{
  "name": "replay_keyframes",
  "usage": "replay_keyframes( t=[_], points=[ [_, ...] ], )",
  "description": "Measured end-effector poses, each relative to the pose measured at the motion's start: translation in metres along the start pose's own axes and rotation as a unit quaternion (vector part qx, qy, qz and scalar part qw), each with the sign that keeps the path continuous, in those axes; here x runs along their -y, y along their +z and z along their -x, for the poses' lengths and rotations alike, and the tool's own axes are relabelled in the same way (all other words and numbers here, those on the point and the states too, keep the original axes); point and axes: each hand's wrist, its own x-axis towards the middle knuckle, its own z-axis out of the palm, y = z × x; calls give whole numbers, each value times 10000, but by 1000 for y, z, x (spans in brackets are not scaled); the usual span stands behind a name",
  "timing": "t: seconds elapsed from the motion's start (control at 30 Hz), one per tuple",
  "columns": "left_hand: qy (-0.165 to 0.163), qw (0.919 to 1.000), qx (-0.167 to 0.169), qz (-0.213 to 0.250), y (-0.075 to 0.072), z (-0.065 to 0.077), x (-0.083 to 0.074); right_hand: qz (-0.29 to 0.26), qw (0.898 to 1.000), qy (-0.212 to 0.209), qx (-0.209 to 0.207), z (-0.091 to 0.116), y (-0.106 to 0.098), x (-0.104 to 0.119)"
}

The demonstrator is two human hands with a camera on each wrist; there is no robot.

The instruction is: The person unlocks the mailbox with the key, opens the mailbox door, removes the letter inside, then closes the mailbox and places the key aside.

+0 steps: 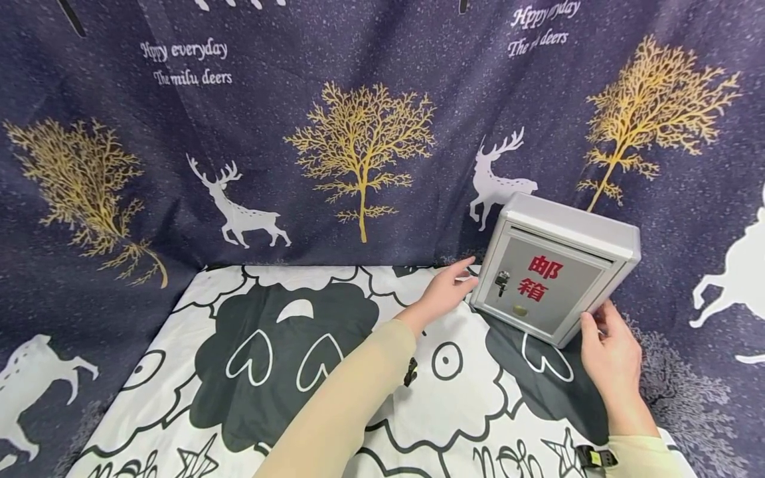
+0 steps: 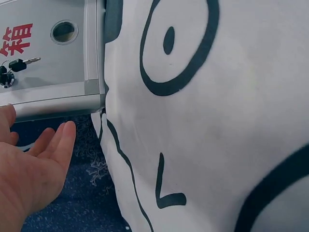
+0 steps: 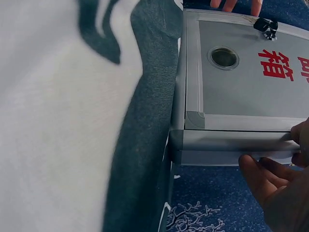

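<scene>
A silver-grey metal mailbox (image 1: 556,269) stands at the right rear of the cloth-covered table, its front turned a little left. Red characters (image 1: 538,279) mark its door, with a keyed lock (image 1: 502,282) at the left and a round window (image 3: 223,57) low down. My left hand (image 1: 445,292) is beside the mailbox's left side, fingers extended, thumb right at the edge in the left wrist view. On the opposite side, my right hand (image 1: 612,355) has its thumb by the front edge and its loosely bent fingertips (image 3: 247,163) at the side wall.
A white cloth with dark cartoon sheep (image 1: 281,372) covers the table. Behind and around it hangs a dark blue curtain (image 1: 370,40) with gold trees and white deer. Keys (image 2: 21,64) hang from the mailbox lock.
</scene>
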Motion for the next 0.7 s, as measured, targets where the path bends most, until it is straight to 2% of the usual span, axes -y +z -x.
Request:
replay_keyframes(
  t=[0.33, 0.53, 0.7],
  points=[
    [97, 9999, -7, -85, 6, -6, -1, -122, 9997, 38, 208, 0, 6, 3],
    [432, 9985, 58, -340, 14, -15, -2, -274, 9987, 82, 431, 0, 3, -2],
    [519, 9971, 66, -554, 20, -23, -7, -483, 9966, -152, 649, -1, -1, -6]
  ],
)
